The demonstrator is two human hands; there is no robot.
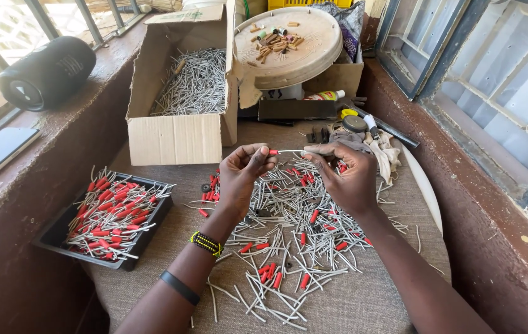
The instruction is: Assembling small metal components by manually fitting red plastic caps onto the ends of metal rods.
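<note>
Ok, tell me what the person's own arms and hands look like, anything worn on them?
Both forearms are bare, with no sleeves or gloves in view. The left hand side carries two bands: a black beaded bracelet with yellow-green edging at the wrist, and a plain thin black band further up the forearm. The right hand and its wrist show nothing worn, no rings visible.

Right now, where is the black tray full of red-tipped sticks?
In the head view, the black rectangular plastic tray sits at the left of the cloth-covered table, below the open cardboard box and beside the left hand.
</note>
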